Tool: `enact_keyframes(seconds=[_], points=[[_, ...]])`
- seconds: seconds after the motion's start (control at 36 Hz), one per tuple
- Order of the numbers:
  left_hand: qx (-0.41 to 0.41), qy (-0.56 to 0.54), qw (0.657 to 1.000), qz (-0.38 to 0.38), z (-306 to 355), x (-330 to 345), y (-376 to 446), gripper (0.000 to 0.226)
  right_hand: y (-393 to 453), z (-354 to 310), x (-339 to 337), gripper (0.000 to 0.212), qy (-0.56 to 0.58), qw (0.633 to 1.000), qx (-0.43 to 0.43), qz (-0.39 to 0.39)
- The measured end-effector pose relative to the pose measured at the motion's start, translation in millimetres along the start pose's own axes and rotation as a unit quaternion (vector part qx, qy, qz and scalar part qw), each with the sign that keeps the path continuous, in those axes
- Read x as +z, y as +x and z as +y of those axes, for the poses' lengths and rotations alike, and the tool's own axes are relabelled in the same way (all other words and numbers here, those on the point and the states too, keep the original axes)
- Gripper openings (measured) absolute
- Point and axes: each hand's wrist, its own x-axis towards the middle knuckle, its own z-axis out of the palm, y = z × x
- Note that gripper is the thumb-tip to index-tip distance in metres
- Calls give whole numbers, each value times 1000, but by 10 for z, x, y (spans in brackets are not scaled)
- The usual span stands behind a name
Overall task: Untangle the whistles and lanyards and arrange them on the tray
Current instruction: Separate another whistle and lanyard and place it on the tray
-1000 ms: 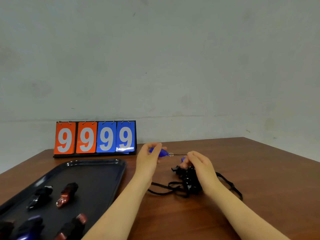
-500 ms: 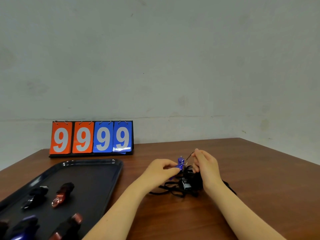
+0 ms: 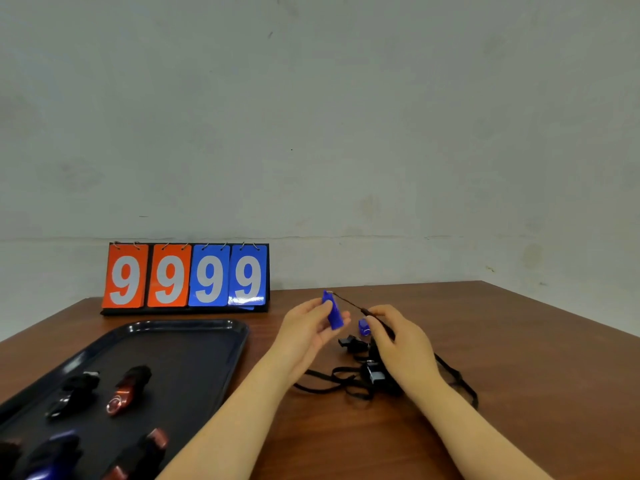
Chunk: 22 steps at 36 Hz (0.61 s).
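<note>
Spanning most of frame: brown wood counter (image 3: pixel 519 393), grey wall behind.
Scoreboard (image 3: pixel 187 277): far left edge of counter, 2 orange + 2 blue cards, all "9".
Tray (image 3: pixel 194 358): dark, left on counter, near the scoreboard.
On tray: several whistles w/ black lanyards bundled round them, well apart from each other; copper whistle (image 3: pixel 126 391) + black whistle (image 3: pixel 71 396) mid-tray, more at bottom edge, partly cut off.
Lanyard tangle (image 3: pixel 349 381): black straps heaped on counter just right of tray, under and beside the right wrist; one loop trails out to the right.
Left hand (image 3: pixel 306 336): raised above counter; grip clamped on blue whistle (image 3: pixel 333 311), thumb + fingers pinching it, whistle roughly upright.
Right hand (image 3: pixel 401 344): over the tangle; grip pinched on thin black cord (image 3: pixel 349 304) running taut-ish to the blue whistle's top.
Loose bits: second blue whistle (image 3: pixel 363 328) btwn the hands, poss. lying on the tangle (hard to tell); small black whistle (image 3: pixel 351 342) just below it.
</note>
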Motion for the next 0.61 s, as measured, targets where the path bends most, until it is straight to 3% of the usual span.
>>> enact_keyframes(seconds=[0.11,0.19,0.28,0.39,0.53,0.61], points=[[8,-67,996,50,53,-11,15,25,9,0,-28,12,8,1000,-9,12],[9,-16,997,74,41,-43,19,22,8,-11,-28,13,15,1000,-10,18],[7,-17,997,73,6,-68,20,28,12,-11,-13,16,44,998,-11,40],[0,-114,993,42,-5,-15,5,21,-8,-34,-16,18,63,996,-18,63],[31,-158,986,41,-42,16,30,17,-25,-29,36,15,-7,998,-54,-8],[48,-69,993,83,-61,-23,44,18,-61,-65,89,16,-46,991,-107,-62]])
